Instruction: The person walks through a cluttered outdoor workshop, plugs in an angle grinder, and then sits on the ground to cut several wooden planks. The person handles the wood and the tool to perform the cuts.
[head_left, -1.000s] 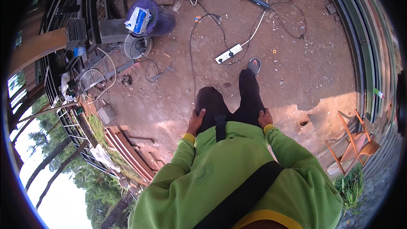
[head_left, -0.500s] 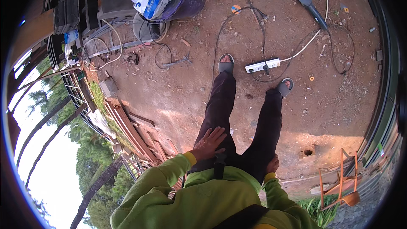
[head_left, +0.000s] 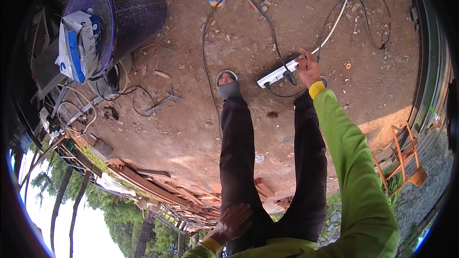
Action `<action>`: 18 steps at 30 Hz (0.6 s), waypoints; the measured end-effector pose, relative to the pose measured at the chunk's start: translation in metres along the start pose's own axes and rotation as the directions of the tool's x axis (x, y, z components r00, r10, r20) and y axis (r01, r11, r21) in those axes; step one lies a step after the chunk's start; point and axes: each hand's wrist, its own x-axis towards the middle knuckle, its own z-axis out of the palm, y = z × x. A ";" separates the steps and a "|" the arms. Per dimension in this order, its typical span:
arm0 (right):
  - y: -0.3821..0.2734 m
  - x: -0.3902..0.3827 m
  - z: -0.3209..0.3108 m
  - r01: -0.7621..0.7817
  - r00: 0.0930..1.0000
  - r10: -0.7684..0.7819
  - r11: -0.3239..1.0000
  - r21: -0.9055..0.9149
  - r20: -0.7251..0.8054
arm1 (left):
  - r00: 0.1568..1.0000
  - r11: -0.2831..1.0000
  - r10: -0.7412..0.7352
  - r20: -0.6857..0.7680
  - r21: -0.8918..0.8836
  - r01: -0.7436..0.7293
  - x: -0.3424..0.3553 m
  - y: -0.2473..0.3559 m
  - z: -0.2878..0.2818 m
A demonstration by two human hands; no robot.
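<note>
Right hand (head_left: 307,68) is reaching down, fingers closed on the far end of the white power strip (head_left: 279,72) lying in the dirt by the sandal (head_left: 228,85), left hand (head_left: 235,220) resting flat on the thigh, so probably best to grip the housing itself, not the cable.

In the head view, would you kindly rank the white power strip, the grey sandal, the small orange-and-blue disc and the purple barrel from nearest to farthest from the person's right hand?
From the right hand:
1. White power strip: on the dirt at the fingertips, touching or nearly so.
2. Grey sandal: to the hand's left, on the foot.
3. Orange-and-blue disc: up and left, on the ground.
4. Purple barrel: far left, lying on its side.
</note>
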 end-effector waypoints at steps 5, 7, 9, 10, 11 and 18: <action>-0.092 0.113 0.099 -0.038 0.994 0.006 0.956 0.290 0.110 | 0.997 1.000 -0.028 -0.067 0.008 0.029 -0.013 -0.005 0.013; -0.100 0.140 0.128 -0.014 0.994 -0.027 0.931 0.366 0.107 | 0.999 0.999 -0.041 -0.031 0.026 0.042 -0.017 -0.003 0.010; -0.089 0.179 0.143 -0.082 0.993 0.045 0.928 0.364 0.111 | 0.998 0.999 -0.053 -0.015 0.011 0.053 -0.014 -0.007 0.004; -0.065 0.214 0.137 -0.152 0.988 0.128 0.916 0.370 0.088 | 1.000 1.000 -0.026 0.011 0.008 0.026 -0.007 -0.016 -0.008; -0.063 0.229 0.144 -0.180 0.983 0.153 0.916 0.359 0.103 | 0.999 0.999 -0.036 0.006 0.000 0.036 -0.003 -0.016 -0.011; -0.057 0.268 0.143 -0.216 0.959 0.102 0.867 0.449 0.265 | 0.997 0.996 -0.063 -0.051 -0.074 0.059 0.004 -0.008 -0.016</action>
